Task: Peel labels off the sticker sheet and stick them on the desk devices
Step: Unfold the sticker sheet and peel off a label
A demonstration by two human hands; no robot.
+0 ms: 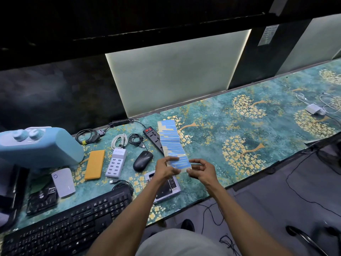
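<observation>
Head view, looking down along a desk (258,126) covered in a teal and gold floral mat. Far left stands a pale blue speaker (40,145) with two knobs, and in front of it lie a white hard drive (63,182) and a black keyboard (68,228) at the near edge. Next come an orange case (95,165), a white multi-port USB charger (116,164) with its cable coiled behind it, and a black mouse (143,160). These devices lie spread out and apart from one another, probably so each offers a bare face for a label. A black power strip (154,138) runs back toward the wall, partly hidden behind the sticker sheet (170,140).

That sheet, a long strip carrying blue labels, is held up off the desk by its near end, its far end rising away over the power strip. The left hand (166,169) grips the near left edge with curled fingers, likely steadying the backing. The right hand (201,169) pinches at the near right corner, thumb and fingertips closed together there, seemingly working a label's edge loose; whether one has lifted cannot be told. A boxed item (175,190) lies beneath the hands. Far right sits a white adapter (314,109) with cables.
</observation>
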